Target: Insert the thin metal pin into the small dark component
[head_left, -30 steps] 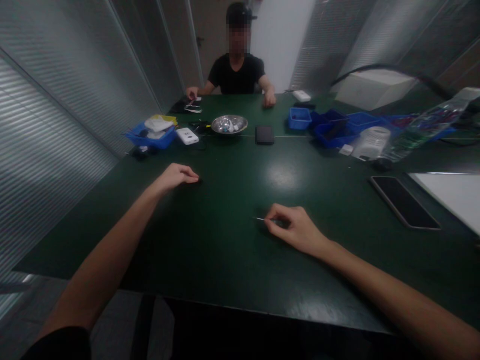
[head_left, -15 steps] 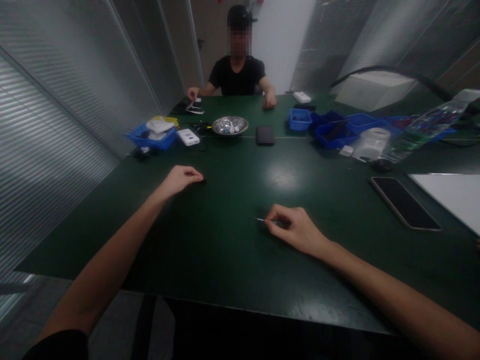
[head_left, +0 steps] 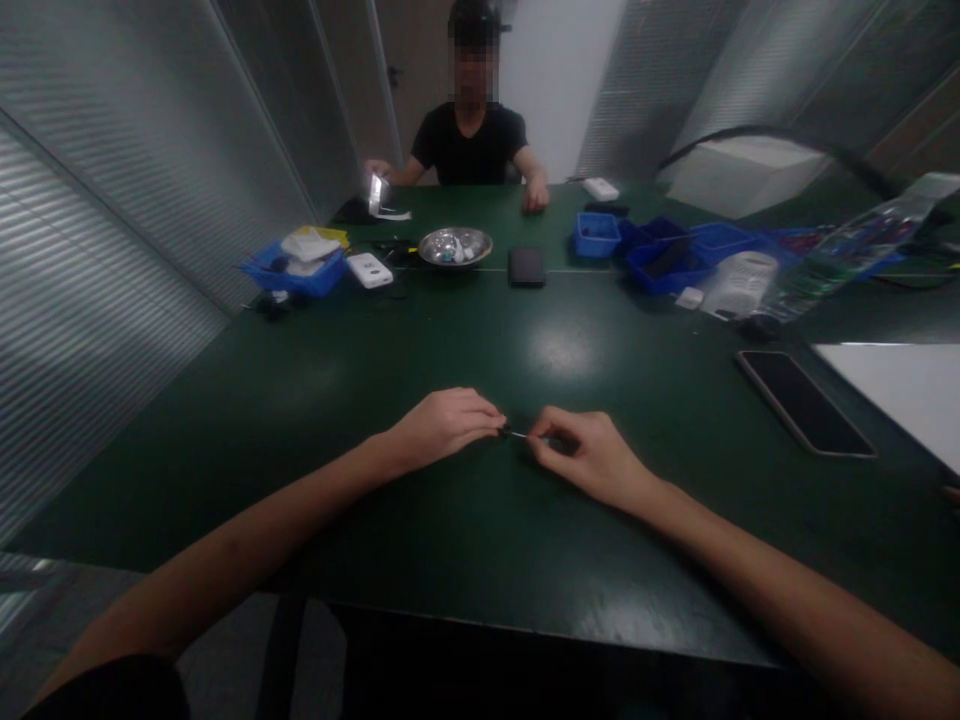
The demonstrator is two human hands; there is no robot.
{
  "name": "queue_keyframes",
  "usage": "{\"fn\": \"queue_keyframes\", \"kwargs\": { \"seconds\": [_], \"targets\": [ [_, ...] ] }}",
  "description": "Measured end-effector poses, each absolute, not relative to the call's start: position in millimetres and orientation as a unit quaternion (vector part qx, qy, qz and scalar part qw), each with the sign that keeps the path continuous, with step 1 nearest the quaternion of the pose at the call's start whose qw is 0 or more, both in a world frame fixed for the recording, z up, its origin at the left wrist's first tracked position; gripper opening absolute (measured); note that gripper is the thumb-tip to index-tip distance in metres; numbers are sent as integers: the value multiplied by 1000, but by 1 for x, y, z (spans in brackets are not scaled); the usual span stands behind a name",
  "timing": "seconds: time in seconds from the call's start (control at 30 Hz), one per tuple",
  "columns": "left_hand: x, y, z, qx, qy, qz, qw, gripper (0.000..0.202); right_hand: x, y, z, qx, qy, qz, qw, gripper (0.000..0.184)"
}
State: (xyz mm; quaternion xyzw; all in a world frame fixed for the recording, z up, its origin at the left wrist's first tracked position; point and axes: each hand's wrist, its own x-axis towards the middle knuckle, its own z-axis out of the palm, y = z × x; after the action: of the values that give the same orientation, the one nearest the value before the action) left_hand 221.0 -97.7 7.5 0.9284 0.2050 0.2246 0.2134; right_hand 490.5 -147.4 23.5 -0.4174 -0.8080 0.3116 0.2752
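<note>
Both hands rest on the dark green table near its middle front. My right hand is closed in a pinch on a thin metal tool whose tip points left. My left hand is closed too, its fingertips pinching a tiny dark part right at the tool's tip. The two hands almost touch. The part is too small to name.
A phone lies face up at the right beside a white sheet. Further back stand a metal bowl, a black wallet-like case, blue bins, a blue tray. A person in black sits at the far end.
My left hand has swept from the left of the table to the right hand, bringing the small dark part to the tool's tip. The person opposite has lifted something with one hand.
</note>
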Motion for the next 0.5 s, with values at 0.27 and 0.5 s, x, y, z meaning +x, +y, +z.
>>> {"fn": "queue_keyframes", "kwargs": {
  "seconds": [0.27, 0.5],
  "targets": [
    [230, -101, 13, 894, 241, 219, 306, 19, 491, -147, 26, -421, -814, 300, 266, 12],
    [231, -101, 12, 890, 262, 221, 301, 16, 493, -145, 26, -427, -812, 303, 257, 12]
  ]
}}
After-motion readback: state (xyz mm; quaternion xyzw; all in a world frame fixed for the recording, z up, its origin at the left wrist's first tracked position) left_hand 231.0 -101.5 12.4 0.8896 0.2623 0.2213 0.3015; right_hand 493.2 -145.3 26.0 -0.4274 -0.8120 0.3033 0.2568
